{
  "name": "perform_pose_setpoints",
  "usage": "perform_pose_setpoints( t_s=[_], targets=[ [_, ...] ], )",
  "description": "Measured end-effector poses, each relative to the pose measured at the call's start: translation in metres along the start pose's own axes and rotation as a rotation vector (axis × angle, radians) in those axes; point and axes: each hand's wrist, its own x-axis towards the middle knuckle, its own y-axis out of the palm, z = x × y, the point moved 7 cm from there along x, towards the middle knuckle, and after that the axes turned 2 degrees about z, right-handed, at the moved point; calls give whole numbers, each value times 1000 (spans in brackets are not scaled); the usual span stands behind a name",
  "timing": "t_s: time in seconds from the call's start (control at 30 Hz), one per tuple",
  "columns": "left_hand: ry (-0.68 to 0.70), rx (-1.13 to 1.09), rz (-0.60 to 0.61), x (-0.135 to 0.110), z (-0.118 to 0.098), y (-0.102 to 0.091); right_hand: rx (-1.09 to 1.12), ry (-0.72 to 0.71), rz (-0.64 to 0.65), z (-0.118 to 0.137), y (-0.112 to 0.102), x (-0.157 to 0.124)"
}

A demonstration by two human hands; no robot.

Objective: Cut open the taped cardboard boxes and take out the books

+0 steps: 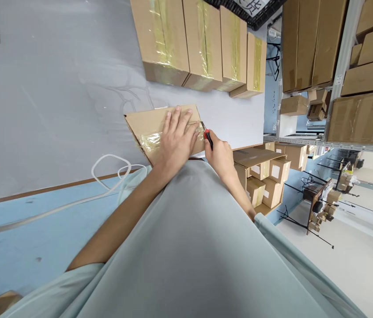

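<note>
A small cardboard box lies at the near edge of the grey table, with clear tape along its top. Flat across its upper face rests my left hand, fingers stretched out and a little spread. My right hand is wrapped round a red and black utility knife. The knife's tip is at the box's right edge, by the end of the tape; whether the blade is in the tape I cannot tell. The lower side of the box is partly hidden by my left hand and arm.
Several taped cartons stand in a row at the table's far side, with a black crate behind. A white cable loops over the near edge. An open carton of small boxes sits at right, below shelves of boxes.
</note>
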Motion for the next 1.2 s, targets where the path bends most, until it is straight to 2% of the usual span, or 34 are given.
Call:
perform_pose_setpoints(
  t_s=[0.17, 0.33, 0.53, 0.7, 0.83, 0.93, 1.1, 1.13, 1.2],
  targets=[
    [8, 55, 4, -2, -1, 4, -86, 50, 49, 8, -4, -4],
    [-4, 83, -14, -4, -5, 4, -138, 139, 104, 4, 6, -14],
    [-57, 112, 17, -3, -3, 3, -125, 59, 88, -1, 8, -5],
    [-25, 143, -6, -5, -2, 2, -142, 71, 159, -5, 7, -12],
    [-5, 193, -21, -6, -1, 3, -112, 33, 142, -5, 4, -6],
    [4, 219, -19, -6, -1, 3, 7, -37, 109, -20, 6, 5],
    [20, 253, -11, -7, 3, 2, 614, -184, 176, -60, 30, 19],
    [20, 263, -7, -7, 4, 3, 667, -187, 184, -64, 35, 19],
    [19, 280, 0, -7, 7, 4, 597, -180, 152, -63, 38, 18]
  ],
)
